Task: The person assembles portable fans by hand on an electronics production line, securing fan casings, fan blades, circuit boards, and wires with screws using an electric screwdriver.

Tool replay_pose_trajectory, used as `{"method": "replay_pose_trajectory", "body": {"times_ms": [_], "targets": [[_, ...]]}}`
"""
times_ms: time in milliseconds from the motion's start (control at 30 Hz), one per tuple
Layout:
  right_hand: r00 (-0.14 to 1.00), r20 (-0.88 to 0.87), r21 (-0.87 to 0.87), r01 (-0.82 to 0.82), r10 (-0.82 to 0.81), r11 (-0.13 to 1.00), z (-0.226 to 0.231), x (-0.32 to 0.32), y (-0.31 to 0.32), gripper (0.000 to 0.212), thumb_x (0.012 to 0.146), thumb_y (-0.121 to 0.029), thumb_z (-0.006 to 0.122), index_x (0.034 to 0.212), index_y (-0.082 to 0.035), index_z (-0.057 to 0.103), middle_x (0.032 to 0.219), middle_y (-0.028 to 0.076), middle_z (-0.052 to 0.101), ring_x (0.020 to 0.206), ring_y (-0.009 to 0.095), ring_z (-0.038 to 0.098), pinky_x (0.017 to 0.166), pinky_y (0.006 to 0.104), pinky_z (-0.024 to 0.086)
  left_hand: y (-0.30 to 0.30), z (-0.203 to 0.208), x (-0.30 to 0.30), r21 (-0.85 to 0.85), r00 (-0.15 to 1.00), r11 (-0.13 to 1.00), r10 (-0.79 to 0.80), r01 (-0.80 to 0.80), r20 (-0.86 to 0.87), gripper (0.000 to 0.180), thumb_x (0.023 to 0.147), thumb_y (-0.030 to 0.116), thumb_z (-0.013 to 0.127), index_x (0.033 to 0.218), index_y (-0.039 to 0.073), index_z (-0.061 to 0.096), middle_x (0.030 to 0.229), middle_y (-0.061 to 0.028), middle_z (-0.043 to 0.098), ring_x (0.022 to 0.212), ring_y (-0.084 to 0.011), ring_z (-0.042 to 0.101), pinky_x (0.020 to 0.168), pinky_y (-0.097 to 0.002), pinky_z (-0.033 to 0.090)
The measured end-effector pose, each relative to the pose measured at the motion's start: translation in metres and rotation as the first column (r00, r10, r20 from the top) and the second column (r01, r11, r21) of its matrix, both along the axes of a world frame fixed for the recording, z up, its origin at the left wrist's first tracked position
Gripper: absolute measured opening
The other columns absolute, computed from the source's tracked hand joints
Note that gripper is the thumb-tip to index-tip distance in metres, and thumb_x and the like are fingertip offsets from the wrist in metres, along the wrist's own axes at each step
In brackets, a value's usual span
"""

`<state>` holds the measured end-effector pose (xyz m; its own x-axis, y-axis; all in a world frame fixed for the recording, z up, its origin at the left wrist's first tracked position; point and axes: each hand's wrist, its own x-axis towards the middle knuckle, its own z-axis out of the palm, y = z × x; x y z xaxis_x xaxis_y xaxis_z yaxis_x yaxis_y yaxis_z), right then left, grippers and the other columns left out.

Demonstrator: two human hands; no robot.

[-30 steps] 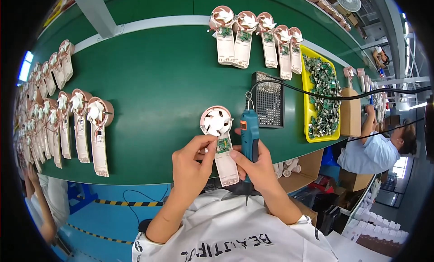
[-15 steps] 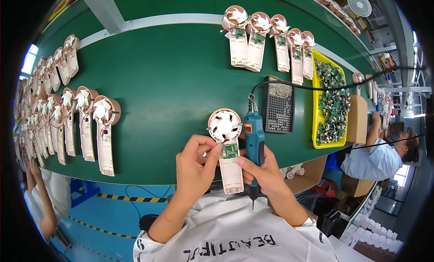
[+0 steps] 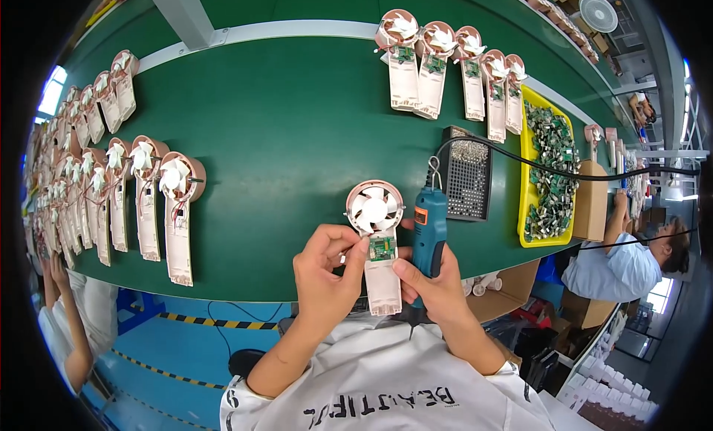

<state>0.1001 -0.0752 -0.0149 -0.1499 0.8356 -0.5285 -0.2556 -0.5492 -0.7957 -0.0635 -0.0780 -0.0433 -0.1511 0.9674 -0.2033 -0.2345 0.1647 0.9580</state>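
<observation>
A half-open handheld fan (image 3: 383, 288) stands out in front of me, its round pink head and white blades pointing away. On its pale handle a green circuit board (image 3: 382, 248) sits just below the head. My left hand (image 3: 327, 273) is closed in a pinch at the board's upper left, by the fan's thin wire; a small white piece shows between the fingers. With thumb and fingers, my right hand (image 3: 437, 288) grips the handle's right side. The same hand also keeps hold of a teal electric screwdriver (image 3: 429, 238), its bit pointing down toward me.
Rows of similar open fans (image 3: 177, 223) lie at the left, and several with boards (image 3: 405, 74) lie at the far right. A black screw tray (image 3: 468, 180) neighbours a yellow tray (image 3: 526, 208) of circuit boards. A black cable (image 3: 512, 154) crosses above both. Other people work at either side.
The screwdriver's upper end has tilted a little to the right. Both hands stay at the fan, with the left fingers shifted slightly. The whole view has moved slightly.
</observation>
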Motion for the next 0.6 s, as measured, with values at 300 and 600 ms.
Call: {"method": "replay_pose_trajectory", "body": {"times_ms": [300,600], "targets": [[0.998,0.058,-0.007,-0.003,0.003,1.000,-0.0022,-0.0011,-0.0048,0.058,0.089,-0.005,0.070,0.140,-0.002,0.041,0.098,0.009,0.067,0.057,0.006,0.053,0.046,0.0216,0.042,0.0014,0.0006,0.0041,0.006,0.994,0.999,0.033,-0.032,-0.108,0.010,0.090,-0.002,0.065,0.094,-0.002,0.056,0.084,-0.0083,0.071,0.076,-0.0057,0.064,0.062,-0.0231,0.053],[0.997,-0.064,-0.050,0.033,-0.036,0.998,-0.0006,0.0006,-0.0039,0.057,0.090,-0.005,0.069,0.139,-0.004,0.042,0.098,0.009,0.065,0.057,0.007,0.053,0.046,0.0225,0.042,-0.0003,-0.0014,0.0031,0.029,0.995,1.000,0.010,-0.008,-0.100,0.011,0.093,0.000,0.063,0.098,-0.001,0.052,0.083,-0.0036,0.065,0.074,-0.0039,0.057,0.059,-0.0183,0.044]]}}
